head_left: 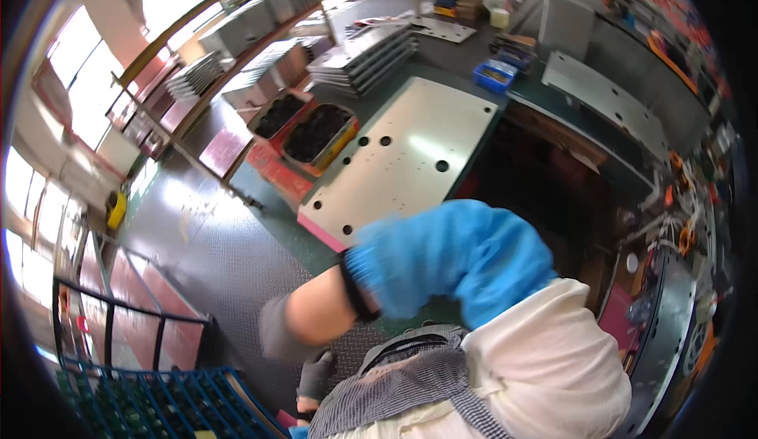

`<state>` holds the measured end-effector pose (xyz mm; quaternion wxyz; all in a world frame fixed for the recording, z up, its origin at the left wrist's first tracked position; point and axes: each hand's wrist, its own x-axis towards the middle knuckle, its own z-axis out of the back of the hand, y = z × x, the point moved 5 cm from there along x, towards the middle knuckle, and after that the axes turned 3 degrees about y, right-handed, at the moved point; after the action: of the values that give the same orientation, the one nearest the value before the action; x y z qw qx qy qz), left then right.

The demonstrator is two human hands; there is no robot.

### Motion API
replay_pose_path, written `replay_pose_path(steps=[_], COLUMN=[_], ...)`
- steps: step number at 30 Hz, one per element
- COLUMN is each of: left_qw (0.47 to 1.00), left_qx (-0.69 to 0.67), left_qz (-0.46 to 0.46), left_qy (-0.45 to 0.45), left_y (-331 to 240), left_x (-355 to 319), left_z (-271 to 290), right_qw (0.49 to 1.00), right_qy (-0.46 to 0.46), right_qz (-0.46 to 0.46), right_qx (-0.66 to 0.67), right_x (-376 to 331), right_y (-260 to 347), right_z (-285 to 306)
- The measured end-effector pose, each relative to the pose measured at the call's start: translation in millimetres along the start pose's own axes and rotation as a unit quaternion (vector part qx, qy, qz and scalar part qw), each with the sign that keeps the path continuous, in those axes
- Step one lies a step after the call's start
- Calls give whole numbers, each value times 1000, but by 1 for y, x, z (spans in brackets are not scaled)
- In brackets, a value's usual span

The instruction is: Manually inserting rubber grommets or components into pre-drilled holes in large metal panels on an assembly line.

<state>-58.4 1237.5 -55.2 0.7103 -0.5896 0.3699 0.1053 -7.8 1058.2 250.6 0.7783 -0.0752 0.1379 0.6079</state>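
My right arm, in a blue sleeve cover with a black band at the wrist, reaches across my body to the left. At its end my right hand [286,330], in a grey glove, is smeared by motion and its fingers cannot be made out. Lower down, close to my striped apron [410,384], is my left hand [317,376], also gloved in grey; its finger pose is unclear. Beyond my right arm a pale metal panel [410,147] with several round black holes lies on the workbench, its near left edge pink. Neither hand touches this panel.
Two bins [320,133] of black parts sit left of the panel. Stacked metal panels [359,56] stand behind. A blue wire rack [158,395] is at lower left, beside a dark railing [110,313]. Cables and tools [687,202] crowd the right side; a small blue box [494,76] lies farther back.
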Motion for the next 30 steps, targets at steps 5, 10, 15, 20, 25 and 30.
replay_pose_path(steps=[5,10,15,20,25,30], left_qw=[998,995,992,988,990,998], left_qx=[-16,44,80,127,119,-19], left_qz=[67,86,90,72,54,61], left_qy=[2,-6,24,57,43,29], left_y=[6,-9,-30,-83,-149,-187], left_x=[9,29,71,130,192,273], left_z=[30,75,135,234,326,397], right_qw=[991,984,984,982,977,868], right_qy=[-97,-149,-153,-164,-144,-179], right_qz=[87,101,83,80,-15,-299], right_qx=[1,17,25,47,158,352], right_x=[29,71,143,239,275,152], right_y=[23,-18,-81,-166,-290,-435], right_z=[84,108,125,153,109,2])
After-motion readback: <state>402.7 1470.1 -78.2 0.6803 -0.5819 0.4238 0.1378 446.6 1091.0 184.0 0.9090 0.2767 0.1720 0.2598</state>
